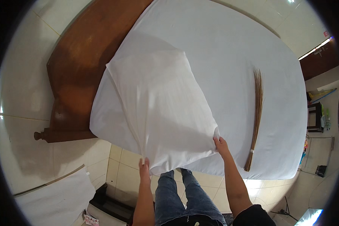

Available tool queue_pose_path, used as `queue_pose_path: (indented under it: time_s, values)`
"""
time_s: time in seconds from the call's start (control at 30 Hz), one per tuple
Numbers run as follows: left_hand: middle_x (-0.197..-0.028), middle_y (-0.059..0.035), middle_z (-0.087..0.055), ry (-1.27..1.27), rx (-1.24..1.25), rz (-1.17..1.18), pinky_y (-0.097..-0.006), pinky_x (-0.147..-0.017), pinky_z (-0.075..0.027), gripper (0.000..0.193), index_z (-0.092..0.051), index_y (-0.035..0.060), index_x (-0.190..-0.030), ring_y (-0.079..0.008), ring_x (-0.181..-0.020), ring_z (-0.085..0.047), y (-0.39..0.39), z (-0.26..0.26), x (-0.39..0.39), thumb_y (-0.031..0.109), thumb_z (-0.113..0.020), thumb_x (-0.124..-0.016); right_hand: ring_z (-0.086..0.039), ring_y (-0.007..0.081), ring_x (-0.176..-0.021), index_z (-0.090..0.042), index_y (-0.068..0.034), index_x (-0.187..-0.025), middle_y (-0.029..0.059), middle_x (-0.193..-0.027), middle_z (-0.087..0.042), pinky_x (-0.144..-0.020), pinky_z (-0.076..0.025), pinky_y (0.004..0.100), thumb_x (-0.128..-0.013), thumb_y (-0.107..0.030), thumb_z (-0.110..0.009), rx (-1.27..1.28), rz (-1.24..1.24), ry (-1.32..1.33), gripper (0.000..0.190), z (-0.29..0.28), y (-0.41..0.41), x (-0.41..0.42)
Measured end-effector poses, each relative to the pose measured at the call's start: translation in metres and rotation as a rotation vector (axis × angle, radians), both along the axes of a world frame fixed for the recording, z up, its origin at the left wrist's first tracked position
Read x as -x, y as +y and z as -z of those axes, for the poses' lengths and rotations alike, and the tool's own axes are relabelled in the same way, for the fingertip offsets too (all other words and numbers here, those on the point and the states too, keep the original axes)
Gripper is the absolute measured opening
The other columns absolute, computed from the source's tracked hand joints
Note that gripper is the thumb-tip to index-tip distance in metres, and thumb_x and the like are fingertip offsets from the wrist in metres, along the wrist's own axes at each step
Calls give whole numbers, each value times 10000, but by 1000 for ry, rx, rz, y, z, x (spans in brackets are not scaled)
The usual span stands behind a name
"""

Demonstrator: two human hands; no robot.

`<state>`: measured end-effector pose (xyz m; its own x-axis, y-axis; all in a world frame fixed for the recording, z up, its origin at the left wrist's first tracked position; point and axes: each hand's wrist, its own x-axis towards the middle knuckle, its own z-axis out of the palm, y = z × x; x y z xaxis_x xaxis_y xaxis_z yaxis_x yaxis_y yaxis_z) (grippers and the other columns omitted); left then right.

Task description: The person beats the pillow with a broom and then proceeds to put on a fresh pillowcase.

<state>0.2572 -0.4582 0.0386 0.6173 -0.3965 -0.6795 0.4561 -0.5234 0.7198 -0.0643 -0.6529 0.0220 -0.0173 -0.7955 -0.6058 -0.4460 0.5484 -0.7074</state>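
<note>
Both my hands grip the near corners of a white pillow (169, 101) in a smooth white cover. My left hand (144, 169) pinches the near left corner, where folds gather into a long crease up the left side. At the near right corner my right hand (221, 145) has its thumb on top and the other fingers mostly hidden. The pillow's far part lies over the white-sheeted mattress (226, 50), its far left corner close to the wooden headboard (82, 53). Its near edge hangs over the bed's side, just above my legs.
A stick broom (257, 113) with a pale tie lies on the mattress to the right. At lower left are a white cloth-like sheet (56, 195) and a dark piece of furniture (113, 203). A small dark table (315, 117) stands beyond the bed's right end, near a brown door (317, 60).
</note>
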Motion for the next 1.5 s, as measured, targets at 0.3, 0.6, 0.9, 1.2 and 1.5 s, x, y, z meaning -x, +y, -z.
queue_pose_path:
  time_s: [0.3,0.6,0.9,1.2,1.5]
  values:
    - [-959,-114,-563,41,351,-25,-297,-709,-476,365,-449,1,-1096,-179,-828,-567,-16,-121,-110,152,-569,-786,-466,100,-477,-533,-2,-721,45,-533,-521,-424,-359,270,-792,-142,-538,388,-40,102,157,-163,77,-60]
    - [-1005,-102,-464,-519,-20,-535,-293,-778,-402,316,-403,29,-1090,-177,-889,-468,125,5,-108,260,-430,-876,-420,289,-1045,-428,-75,-1111,141,-1110,-445,-893,-336,388,-639,-55,-640,551,110,831,517,30,96,115]
    - [-882,-84,-471,-359,-441,-432,-299,-699,-380,254,-452,-25,-979,-162,-795,-442,176,55,1,194,-394,-863,-514,331,-897,-383,-46,-1096,181,-1052,-479,-757,-417,413,-685,-152,-546,32,140,617,455,42,7,219]
    - [-849,-73,-480,-388,-323,-443,-290,-712,-364,269,-466,-11,-944,-156,-772,-441,140,42,8,238,-404,-865,-397,70,-479,-435,-69,-921,-7,-600,-464,-404,-354,252,-813,-94,-537,304,194,-160,151,-76,20,-32]
    - [-884,-106,-521,-373,-403,-450,-330,-725,-378,323,-489,-12,-923,-202,-808,-476,177,29,39,289,-385,-875,-544,274,-639,-469,-5,-898,171,-669,-534,-585,-422,355,-826,-370,-502,-47,-1043,-94,374,-155,74,-75]
